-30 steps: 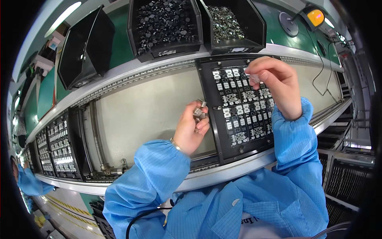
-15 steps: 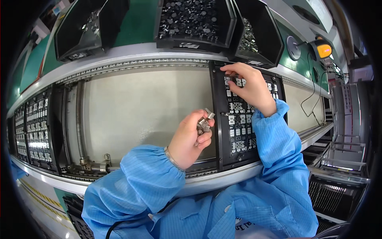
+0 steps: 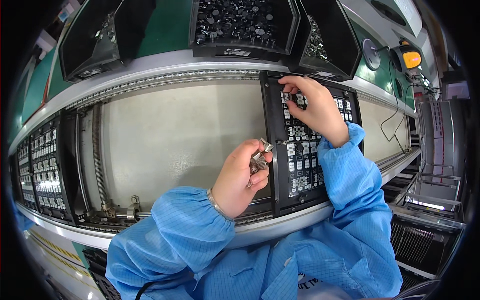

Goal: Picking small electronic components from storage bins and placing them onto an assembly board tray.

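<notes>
My left hand is closed around several small silvery box-shaped metal parts, one of which stands out between thumb and fingertips. It hovers beside the left edge of a black framed carrier. My right hand is over the carrier's far left part, thumb and index finger apart, fingertips down near the board. Between them a small pale component shows, apparently on the board. The circuit board in the carrier bears rows of silvery and white components. My right hand and sleeve cover part of it.
Black bins of small metal parts stand along the far side, one behind the carrier. A second loaded carrier sits at the far left of the chain conveyor. A yellow-and-black handheld device is at the far right, with cable.
The view has shifted slightly. Both hands keep nearly the same places; the right thumb and index stay apart over the board, and the left still grips the metal parts.
</notes>
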The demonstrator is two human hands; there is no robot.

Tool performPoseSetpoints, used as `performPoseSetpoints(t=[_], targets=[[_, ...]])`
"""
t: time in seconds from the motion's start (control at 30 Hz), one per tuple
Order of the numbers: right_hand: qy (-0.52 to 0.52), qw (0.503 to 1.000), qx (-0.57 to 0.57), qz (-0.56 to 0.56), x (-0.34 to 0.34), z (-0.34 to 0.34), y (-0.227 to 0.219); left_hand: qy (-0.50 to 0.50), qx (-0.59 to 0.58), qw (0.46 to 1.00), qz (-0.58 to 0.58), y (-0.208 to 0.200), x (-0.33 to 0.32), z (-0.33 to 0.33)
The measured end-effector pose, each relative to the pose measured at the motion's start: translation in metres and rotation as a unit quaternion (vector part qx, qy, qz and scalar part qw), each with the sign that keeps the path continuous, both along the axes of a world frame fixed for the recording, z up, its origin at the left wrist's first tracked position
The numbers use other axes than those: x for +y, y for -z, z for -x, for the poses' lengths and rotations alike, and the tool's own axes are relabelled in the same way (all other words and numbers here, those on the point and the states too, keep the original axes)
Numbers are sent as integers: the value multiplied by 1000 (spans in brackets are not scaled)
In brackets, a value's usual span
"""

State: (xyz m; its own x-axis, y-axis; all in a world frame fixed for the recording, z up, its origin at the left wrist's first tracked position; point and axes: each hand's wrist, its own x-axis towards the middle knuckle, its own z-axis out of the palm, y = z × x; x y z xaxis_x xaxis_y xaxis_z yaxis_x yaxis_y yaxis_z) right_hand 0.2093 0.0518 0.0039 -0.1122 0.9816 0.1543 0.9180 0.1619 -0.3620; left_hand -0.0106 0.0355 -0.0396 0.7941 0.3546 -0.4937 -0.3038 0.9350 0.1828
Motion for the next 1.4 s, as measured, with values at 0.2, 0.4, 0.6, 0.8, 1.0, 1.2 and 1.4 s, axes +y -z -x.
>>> performPoseSetpoints(t=[0.2, 0.4, 0.6, 0.8, 1.0, 1.2, 1.4], targets=[[-6, 1000, -10, -4, -1, 1, 1, -2, 10, 1000, -1, -5, -1, -1], [-28, 999, -26, -20, -4, 5, -1, -5, -6, 1000, -7, -5, -2, -2], [-46, 995, -84, -29, -9, 13, -2, -11, -3, 1000, -7, -6, 0, -2], [-57, 989, -99, -96, -7, 13, 0, -16, -5, 1000, -15, -11, 2, -4], [-35, 994, -49, -89, -6, 6, 3, -37, -69, 997, -25, -4, 3, -4], [-8, 955, 279, 104, -25, 27, -33, -38, -80, 994, -60, -11, 3, -4], [-56, 890, 399, 215, -37, 41, -45, -46, -55, 986, -150, -20, 3, -4]])
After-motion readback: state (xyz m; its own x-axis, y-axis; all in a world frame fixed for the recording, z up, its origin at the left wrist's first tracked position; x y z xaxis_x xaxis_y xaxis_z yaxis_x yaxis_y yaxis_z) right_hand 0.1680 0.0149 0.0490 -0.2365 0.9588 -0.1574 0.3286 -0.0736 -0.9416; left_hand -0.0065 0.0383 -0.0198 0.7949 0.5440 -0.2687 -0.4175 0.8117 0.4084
